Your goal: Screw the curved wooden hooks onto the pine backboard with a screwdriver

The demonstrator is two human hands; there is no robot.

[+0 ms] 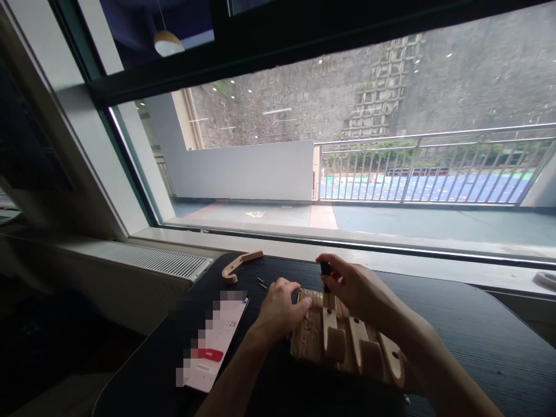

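A wooden board (pixel 309 343) with three wooden hooks fixed on it lies on the black table (pixel 478 336) in front of me. My left hand (pixel 282 307) rests curled on the board's left end and presses it down. My right hand (pixel 356 286) is closed round a small screwdriver (pixel 325 275) with a dark handle, held upright with its tip on the top of the leftmost hook (pixel 329 327). A loose wooden hook (pixel 240 264) lies at the table's far left corner. Two small dark screws (pixel 261 283) lie near it.
A phone (pixel 215 344) lies face up on the table to the left of my left arm. A white sill and a radiator grille (pixel 152 258) run behind the table under a wide window. Outside are a terrace and a metal railing.
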